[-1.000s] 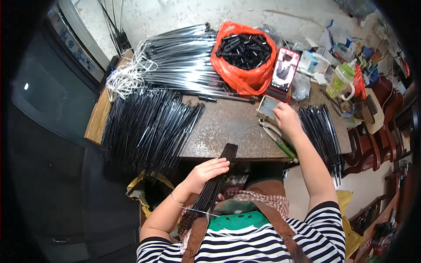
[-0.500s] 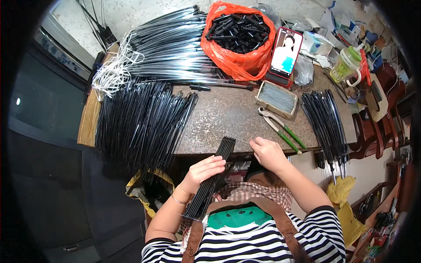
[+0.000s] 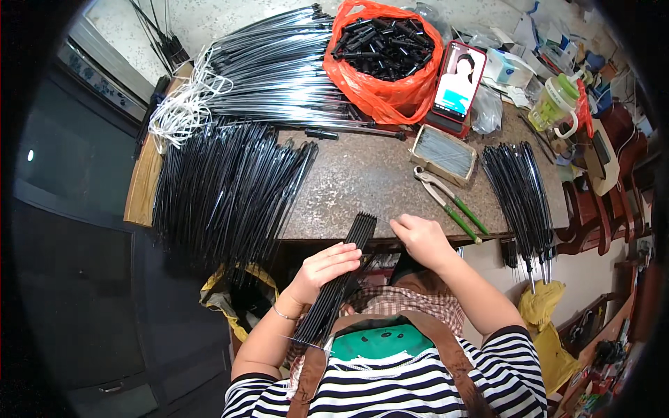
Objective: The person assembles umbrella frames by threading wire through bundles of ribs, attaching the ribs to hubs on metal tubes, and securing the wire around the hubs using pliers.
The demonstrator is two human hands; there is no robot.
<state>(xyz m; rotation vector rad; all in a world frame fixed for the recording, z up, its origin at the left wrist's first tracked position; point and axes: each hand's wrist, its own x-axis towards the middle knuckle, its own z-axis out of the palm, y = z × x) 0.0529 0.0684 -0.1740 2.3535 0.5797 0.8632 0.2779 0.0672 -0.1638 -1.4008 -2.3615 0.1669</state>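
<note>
Fingers of your left hand [image 3: 326,268] lie nearly straight and together, pressed flat on a bundle of thin black rods [image 3: 339,279] that slants from your lap up to the counter [image 3: 362,181] edge. Your right hand [image 3: 420,240] sits just beside the bundle's upper end, fingers curled in a pinch; whether they grip something fine there, you cannot tell. Just beyond that hand lies one pair of green-handled pliers [image 3: 449,203], and past it one small flat box [image 3: 443,152]. To the right, one fan of black rods [image 3: 519,191] hangs over the counter edge; to the left, one large heap of black rods [image 3: 226,188] spreads out, too many to count. Farther back rest one pile of shiny wires [image 3: 279,66], one orange bag of black pieces [image 3: 383,59], one phone [image 3: 458,82] propped upright and one green cup [image 3: 555,104].
</note>
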